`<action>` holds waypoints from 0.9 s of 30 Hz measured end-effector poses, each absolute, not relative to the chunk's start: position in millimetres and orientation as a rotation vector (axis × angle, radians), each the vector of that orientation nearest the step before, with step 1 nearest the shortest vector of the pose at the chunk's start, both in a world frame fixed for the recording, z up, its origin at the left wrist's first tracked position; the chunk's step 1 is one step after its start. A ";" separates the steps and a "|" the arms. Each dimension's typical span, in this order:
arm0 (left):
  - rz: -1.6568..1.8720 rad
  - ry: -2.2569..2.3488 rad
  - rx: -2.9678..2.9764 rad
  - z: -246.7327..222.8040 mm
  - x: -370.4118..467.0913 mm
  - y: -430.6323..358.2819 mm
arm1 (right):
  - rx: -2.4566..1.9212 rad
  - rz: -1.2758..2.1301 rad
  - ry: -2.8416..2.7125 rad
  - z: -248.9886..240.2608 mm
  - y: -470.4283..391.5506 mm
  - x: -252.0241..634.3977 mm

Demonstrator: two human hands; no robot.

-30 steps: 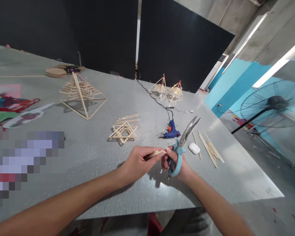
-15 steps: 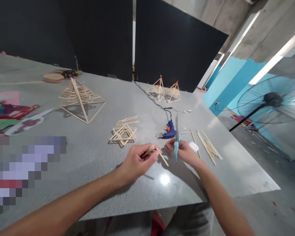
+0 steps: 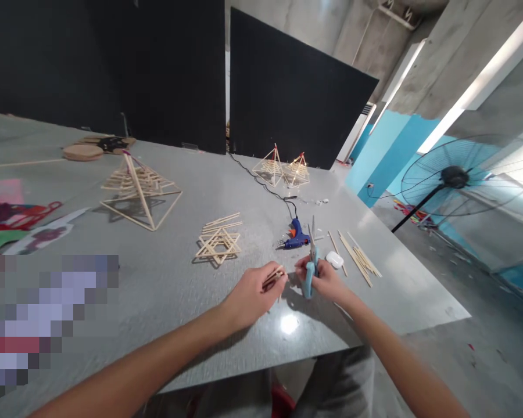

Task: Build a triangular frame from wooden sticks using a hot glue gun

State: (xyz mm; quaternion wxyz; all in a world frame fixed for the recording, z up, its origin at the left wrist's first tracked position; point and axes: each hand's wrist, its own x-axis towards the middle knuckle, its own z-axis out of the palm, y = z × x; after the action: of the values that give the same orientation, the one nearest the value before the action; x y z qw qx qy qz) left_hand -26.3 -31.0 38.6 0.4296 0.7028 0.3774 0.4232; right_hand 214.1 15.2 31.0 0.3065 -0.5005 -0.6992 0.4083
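My left hand is closed around a few short wooden sticks, low over the table near its front edge. Just to the right, my right hand grips a pair of scissors by light-blue handles, blades pointing away from me. Beyond my left hand lies a star-shaped frame of glued sticks, with several loose sticks behind it. A blue glue gun rests on its side past the scissors. Beside my right hand are a small white case and a pile of thin sticks.
A larger stick pyramid stands at the left, and two smaller pyramids at the back. A black cord runs across the grey table. Coloured cutouts lie far left. A fan stands to the right.
The scissors, blurred before, now show their blades clearly, angled away. The stick that jutted to the right from my left hand no longer shows there. The view has shifted slightly.
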 end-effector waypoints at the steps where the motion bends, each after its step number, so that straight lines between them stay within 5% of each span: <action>1: 1.050 0.967 1.743 36.1 -25.8 -27.9 | -1.311 1.091 -1.835 29.6 15.5 214.4; 15: 1.043 1.182 1.675 16.9 -33.5 1.8 | -1.092 1.002 -1.857 20.9 57.9 179.4; 27: 1.319 1.245 1.424 26.4 -45.0 4.3 | -1.589 0.746 -2.151 30.9 34.9 191.2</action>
State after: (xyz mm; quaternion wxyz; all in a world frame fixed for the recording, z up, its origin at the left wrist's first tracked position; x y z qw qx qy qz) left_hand -45.0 4.3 26.4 0.4058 0.5646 0.4934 0.5226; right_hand 191.2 34.9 30.9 0.1814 -0.5628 -0.7620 0.2642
